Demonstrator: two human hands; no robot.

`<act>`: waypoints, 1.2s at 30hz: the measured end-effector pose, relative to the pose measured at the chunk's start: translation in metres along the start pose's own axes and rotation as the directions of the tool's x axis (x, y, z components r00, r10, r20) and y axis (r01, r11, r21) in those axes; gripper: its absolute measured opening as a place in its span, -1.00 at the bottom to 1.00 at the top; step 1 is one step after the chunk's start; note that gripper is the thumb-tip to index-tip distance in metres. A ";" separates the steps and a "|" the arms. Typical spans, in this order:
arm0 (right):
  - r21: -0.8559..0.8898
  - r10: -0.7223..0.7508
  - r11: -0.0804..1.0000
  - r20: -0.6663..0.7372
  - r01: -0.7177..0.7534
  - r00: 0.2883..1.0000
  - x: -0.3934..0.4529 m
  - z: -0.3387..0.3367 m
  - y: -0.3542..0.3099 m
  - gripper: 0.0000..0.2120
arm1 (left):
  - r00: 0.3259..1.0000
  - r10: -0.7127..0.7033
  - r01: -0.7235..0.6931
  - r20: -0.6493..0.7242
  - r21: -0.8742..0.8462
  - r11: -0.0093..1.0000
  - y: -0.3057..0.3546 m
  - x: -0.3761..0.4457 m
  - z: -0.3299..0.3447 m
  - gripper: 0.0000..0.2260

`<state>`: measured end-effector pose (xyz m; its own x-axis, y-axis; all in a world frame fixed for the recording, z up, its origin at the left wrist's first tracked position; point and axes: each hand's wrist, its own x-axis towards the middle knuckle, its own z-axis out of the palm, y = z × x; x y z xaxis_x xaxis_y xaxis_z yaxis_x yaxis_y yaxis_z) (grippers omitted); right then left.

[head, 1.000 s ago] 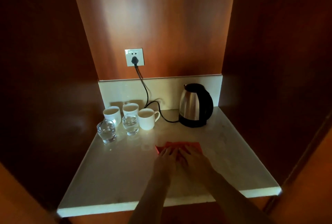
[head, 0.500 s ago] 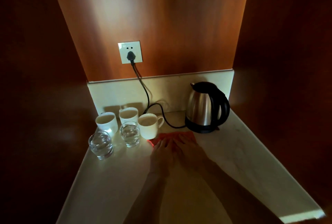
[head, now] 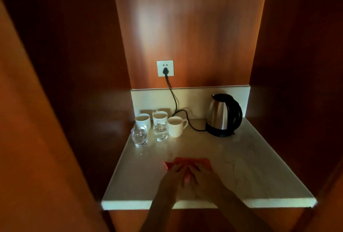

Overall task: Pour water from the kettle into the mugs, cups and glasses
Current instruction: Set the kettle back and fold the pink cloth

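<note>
Pressing flat on a red folded cloth [head: 187,163]: left hand [head: 172,177] and right hand [head: 204,177], fingers extended, near the pale marble countertop [head: 250,166] front edge. Wood-panelled alcove; stainless steel kettle with black handle [head: 223,115] back right on its base, white ceramic mugs [head: 159,117] and clear glasses [head: 139,137] back left.

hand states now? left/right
Left hand: open, fingers flat on the red cloth.
Right hand: open, pressing the same cloth.

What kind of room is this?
Probably a hotel room's tea nook: a steel electric kettle with black handle plugged in, white ceramic mugs and clear glasses on a pale stone shelf between wooden walls.
</note>
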<state>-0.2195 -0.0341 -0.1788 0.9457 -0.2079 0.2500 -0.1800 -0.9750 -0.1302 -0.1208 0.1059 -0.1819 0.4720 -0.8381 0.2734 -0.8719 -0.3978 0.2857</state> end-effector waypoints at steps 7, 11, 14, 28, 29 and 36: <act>-0.029 -0.111 0.994 -0.178 0.107 0.978 -0.030 -0.024 -0.038 -0.70 | 0.984 -0.138 0.139 0.109 -0.008 0.990 0.019 -0.065 -0.043 -0.63; -0.067 -0.089 0.994 -0.121 0.081 0.989 -0.033 -0.002 -0.046 -0.39 | 0.984 -0.149 0.148 0.100 0.023 0.989 0.014 -0.071 -0.048 -0.64; -0.056 -0.050 0.998 -0.141 0.042 0.989 -0.021 0.014 -0.048 -0.25 | 0.984 -0.162 0.160 0.076 0.029 0.987 -0.001 -0.064 -0.045 -0.63; -0.014 -0.062 0.998 -0.167 0.060 0.984 0.125 0.060 0.004 -0.54 | 0.987 -0.133 0.141 -0.092 0.084 0.986 -0.095 0.057 -0.012 -0.59; -0.004 -0.074 0.997 -0.152 0.074 0.986 0.131 0.059 0.010 -0.55 | 0.986 -0.135 0.144 -0.096 0.094 0.985 -0.098 0.063 -0.010 -0.61; 0.019 -0.067 0.997 -0.043 0.068 0.997 0.150 0.050 0.021 -0.31 | 0.988 -0.136 0.143 -0.066 0.104 0.984 -0.101 0.082 -0.009 -0.69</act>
<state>-0.0682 -0.0822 -0.1922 0.9431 -0.1449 0.2992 -0.1099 -0.9853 -0.1309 0.0070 0.0812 -0.1800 0.5939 -0.7497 0.2919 -0.8045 -0.5497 0.2251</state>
